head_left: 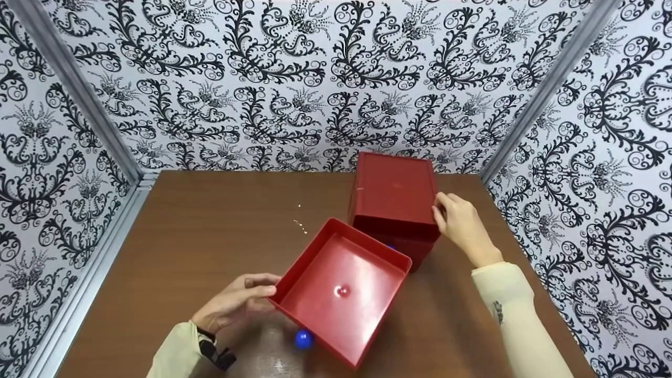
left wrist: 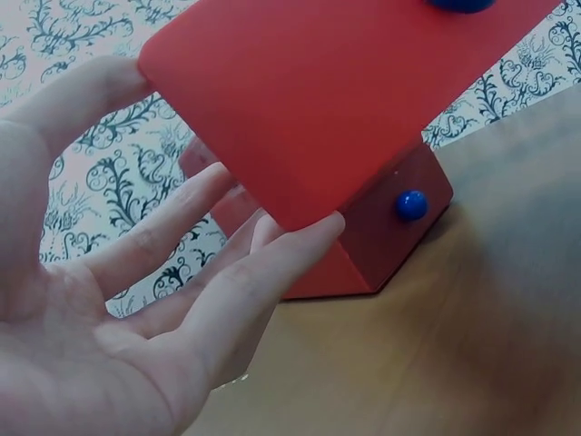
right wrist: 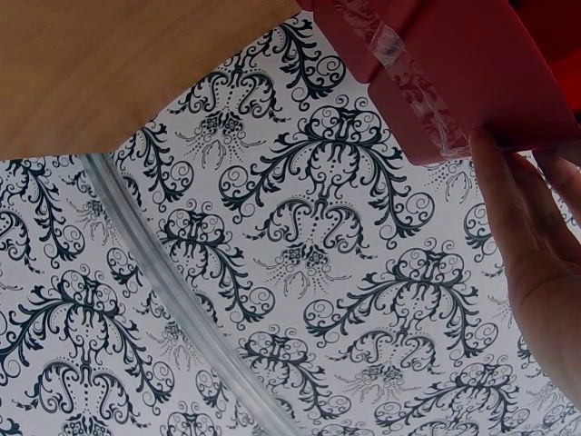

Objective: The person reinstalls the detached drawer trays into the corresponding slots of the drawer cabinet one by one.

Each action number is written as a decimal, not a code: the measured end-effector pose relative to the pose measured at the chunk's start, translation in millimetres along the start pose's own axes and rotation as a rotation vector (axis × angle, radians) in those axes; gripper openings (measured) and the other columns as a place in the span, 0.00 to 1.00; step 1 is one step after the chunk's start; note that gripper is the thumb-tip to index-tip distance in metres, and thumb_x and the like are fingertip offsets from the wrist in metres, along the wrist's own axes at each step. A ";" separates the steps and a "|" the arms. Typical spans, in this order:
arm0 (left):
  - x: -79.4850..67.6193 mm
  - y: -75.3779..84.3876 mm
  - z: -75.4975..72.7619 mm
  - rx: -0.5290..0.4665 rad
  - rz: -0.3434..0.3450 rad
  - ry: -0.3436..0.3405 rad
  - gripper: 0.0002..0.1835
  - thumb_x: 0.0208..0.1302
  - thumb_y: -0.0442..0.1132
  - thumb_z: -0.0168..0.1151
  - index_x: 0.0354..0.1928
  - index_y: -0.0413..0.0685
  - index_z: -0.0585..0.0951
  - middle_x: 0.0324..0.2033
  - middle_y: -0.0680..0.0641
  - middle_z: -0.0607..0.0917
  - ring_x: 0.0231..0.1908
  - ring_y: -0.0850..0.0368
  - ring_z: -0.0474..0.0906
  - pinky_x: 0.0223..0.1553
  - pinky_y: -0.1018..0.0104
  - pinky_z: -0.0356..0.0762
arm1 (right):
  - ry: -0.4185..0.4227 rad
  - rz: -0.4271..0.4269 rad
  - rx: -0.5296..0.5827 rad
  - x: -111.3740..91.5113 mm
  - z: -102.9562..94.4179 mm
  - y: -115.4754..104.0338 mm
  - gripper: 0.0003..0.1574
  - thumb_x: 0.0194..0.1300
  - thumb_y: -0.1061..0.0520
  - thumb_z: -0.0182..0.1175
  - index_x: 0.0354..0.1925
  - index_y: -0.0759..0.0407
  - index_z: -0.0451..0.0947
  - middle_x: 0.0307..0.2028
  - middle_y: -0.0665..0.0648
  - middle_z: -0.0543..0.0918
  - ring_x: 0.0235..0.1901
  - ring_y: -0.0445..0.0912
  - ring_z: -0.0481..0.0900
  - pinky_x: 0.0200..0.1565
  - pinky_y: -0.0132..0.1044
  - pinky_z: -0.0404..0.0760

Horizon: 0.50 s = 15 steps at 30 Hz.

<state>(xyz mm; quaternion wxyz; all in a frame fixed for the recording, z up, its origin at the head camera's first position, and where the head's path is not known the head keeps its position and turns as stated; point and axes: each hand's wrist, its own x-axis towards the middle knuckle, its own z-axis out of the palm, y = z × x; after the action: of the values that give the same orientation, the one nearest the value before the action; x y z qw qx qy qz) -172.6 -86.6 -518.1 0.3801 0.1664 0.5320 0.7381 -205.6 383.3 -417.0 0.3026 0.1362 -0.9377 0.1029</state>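
Note:
My left hand (head_left: 236, 302) pinches one corner of a red drawer (head_left: 362, 315) that is out of its cabinet, tilted, its bare inside facing up. On the drawer's front sits a round blue knob (head_left: 303, 339). Behind it stands a red two-level cabinet (head_left: 396, 186), with a dark opening at its upper level. In the left wrist view a second blue knob (left wrist: 411, 205) marks the lower drawer, which sits in the cabinet. My right hand (head_left: 464, 223) grips the cabinet's upper front edge on the right side, thumb against the side wall in the right wrist view.
The brown wooden table (head_left: 210, 226) bears the cabinet near its back edge. Black-and-white patterned walls (head_left: 283, 79) enclose it, with metal rails (head_left: 100, 294) along the corners. Clear tape (right wrist: 399, 59) runs along the cabinet's side. Small pale specks lie left of the cabinet.

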 end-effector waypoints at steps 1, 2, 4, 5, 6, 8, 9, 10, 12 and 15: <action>0.9 0.4 1.2 -0.005 0.002 -0.006 0.16 0.64 0.34 0.52 0.54 0.42 0.75 0.47 0.49 0.83 0.48 0.54 0.81 0.50 0.53 0.79 | -0.001 0.000 0.000 0.0 -0.1 0.1 0.04 0.55 0.63 0.60 0.28 0.60 0.72 0.23 0.58 0.76 0.23 0.53 0.75 0.28 0.45 0.77; 1.7 0.7 2.5 -0.010 0.005 -0.013 0.16 0.64 0.34 0.52 0.54 0.41 0.75 0.47 0.49 0.83 0.48 0.53 0.81 0.50 0.54 0.79 | -0.004 0.002 -0.001 0.1 -0.4 0.1 0.04 0.55 0.63 0.60 0.28 0.60 0.72 0.23 0.58 0.76 0.24 0.53 0.75 0.28 0.45 0.78; 3.5 1.4 4.7 -0.015 0.004 -0.025 0.17 0.63 0.34 0.53 0.54 0.41 0.74 0.48 0.48 0.83 0.48 0.53 0.81 0.49 0.55 0.79 | -0.004 0.003 -0.001 0.0 -0.3 0.4 0.04 0.55 0.63 0.60 0.28 0.60 0.72 0.23 0.58 0.76 0.24 0.53 0.76 0.28 0.45 0.78; 4.6 1.6 5.6 -0.018 0.002 -0.031 0.17 0.63 0.34 0.53 0.54 0.40 0.74 0.48 0.48 0.82 0.48 0.52 0.81 0.49 0.54 0.79 | -0.003 0.003 -0.001 0.0 -0.2 0.6 0.04 0.55 0.63 0.60 0.28 0.60 0.72 0.23 0.58 0.76 0.24 0.53 0.76 0.28 0.45 0.78; 5.7 1.5 6.5 -0.020 0.004 -0.036 0.18 0.63 0.34 0.53 0.55 0.40 0.74 0.48 0.48 0.82 0.48 0.52 0.81 0.49 0.54 0.79 | -0.004 0.005 -0.001 0.0 -0.5 0.5 0.04 0.55 0.63 0.60 0.28 0.60 0.72 0.23 0.58 0.76 0.24 0.53 0.76 0.28 0.45 0.78; 7.7 1.7 8.4 -0.018 -0.009 -0.036 0.18 0.63 0.34 0.54 0.55 0.40 0.74 0.48 0.48 0.82 0.48 0.52 0.80 0.50 0.53 0.79 | -0.001 0.005 0.000 -0.2 0.1 0.8 0.04 0.55 0.63 0.60 0.28 0.60 0.72 0.23 0.58 0.76 0.23 0.53 0.75 0.27 0.45 0.78; 8.7 1.9 9.2 -0.016 -0.015 -0.036 0.18 0.63 0.34 0.54 0.55 0.40 0.74 0.48 0.48 0.82 0.49 0.52 0.80 0.50 0.53 0.79 | 0.001 0.005 0.001 -0.2 0.4 1.0 0.05 0.54 0.63 0.60 0.28 0.60 0.72 0.23 0.58 0.76 0.23 0.53 0.75 0.27 0.45 0.78; 9.7 2.1 10.0 -0.018 -0.017 -0.039 0.18 0.63 0.34 0.54 0.55 0.40 0.74 0.48 0.48 0.82 0.49 0.52 0.80 0.50 0.52 0.79 | 0.002 0.005 0.002 -0.2 0.6 1.1 0.05 0.54 0.63 0.60 0.28 0.60 0.72 0.23 0.58 0.76 0.23 0.53 0.75 0.27 0.45 0.78; 11.3 2.6 11.6 -0.016 -0.026 -0.043 0.18 0.63 0.35 0.54 0.55 0.41 0.74 0.48 0.48 0.82 0.49 0.51 0.80 0.51 0.52 0.78 | 0.003 0.005 0.004 -0.3 1.0 1.3 0.05 0.54 0.63 0.60 0.28 0.60 0.72 0.23 0.58 0.76 0.23 0.52 0.76 0.27 0.45 0.78; 13.4 4.3 14.2 -0.019 -0.037 -0.058 0.19 0.62 0.36 0.55 0.55 0.41 0.74 0.49 0.48 0.82 0.50 0.51 0.80 0.52 0.51 0.77 | -0.001 0.006 0.003 -0.3 0.8 1.3 0.04 0.55 0.63 0.60 0.29 0.61 0.73 0.23 0.59 0.77 0.24 0.53 0.76 0.28 0.45 0.79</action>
<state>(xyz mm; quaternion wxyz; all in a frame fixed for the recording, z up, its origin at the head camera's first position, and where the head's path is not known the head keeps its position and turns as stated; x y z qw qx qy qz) -173.8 -68.0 -511.0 0.4105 0.1744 0.5164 0.7310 -206.3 384.3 -417.9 0.3015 0.1340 -0.9381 0.1049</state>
